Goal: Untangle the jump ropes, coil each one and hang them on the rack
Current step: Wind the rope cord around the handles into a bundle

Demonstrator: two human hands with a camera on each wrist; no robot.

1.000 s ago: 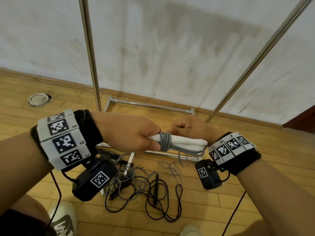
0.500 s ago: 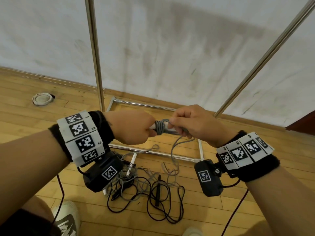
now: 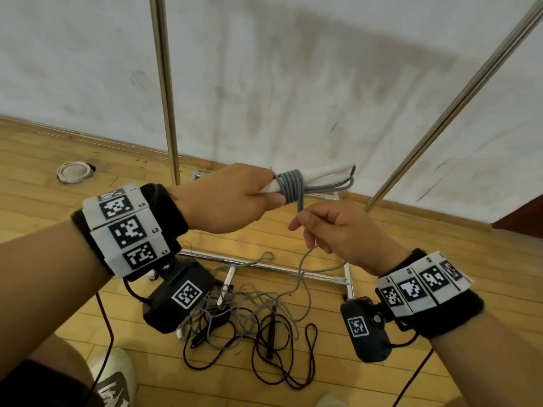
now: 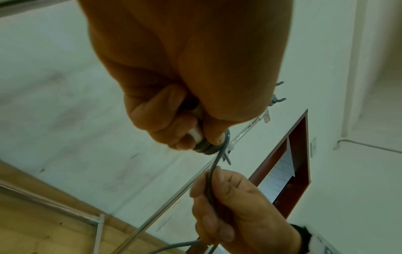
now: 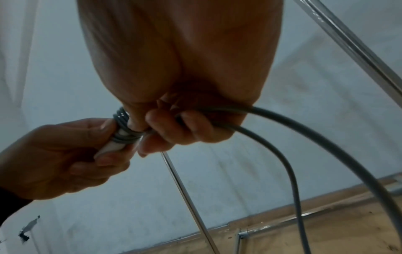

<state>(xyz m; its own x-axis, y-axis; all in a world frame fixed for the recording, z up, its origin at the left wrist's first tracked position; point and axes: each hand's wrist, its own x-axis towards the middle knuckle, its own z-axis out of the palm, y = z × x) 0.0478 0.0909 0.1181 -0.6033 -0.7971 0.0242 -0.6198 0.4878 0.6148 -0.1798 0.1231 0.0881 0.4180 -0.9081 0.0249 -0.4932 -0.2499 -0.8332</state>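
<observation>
My left hand [image 3: 235,198] grips the white handles [image 3: 320,173] of a grey jump rope, with several turns of grey cord [image 3: 291,186] wound round them. Just below and to the right, my right hand [image 3: 332,230] holds the loose grey cord [image 3: 302,259], which trails down to the floor. The left wrist view shows the cord [image 4: 210,180] running from the wound coil [image 4: 206,149] down through my right fingers [image 4: 215,206]. The right wrist view shows my fingers [image 5: 185,127] curled on the cord [image 5: 282,137] beside the coil [image 5: 124,127]. A tangle of black and grey ropes [image 3: 249,327] lies on the floor.
The metal rack has an upright pole [image 3: 164,83] at left, a slanted pole [image 3: 458,104] at right and a floor frame [image 3: 264,265]. A white ring [image 3: 73,171] lies on the wooden floor at far left. My shoes [image 3: 111,377] show at the bottom edge.
My left hand has risen with the wrapped handles, which now point up to the right. My right hand left the bundle and dropped below it, drawing the loose cord down.
</observation>
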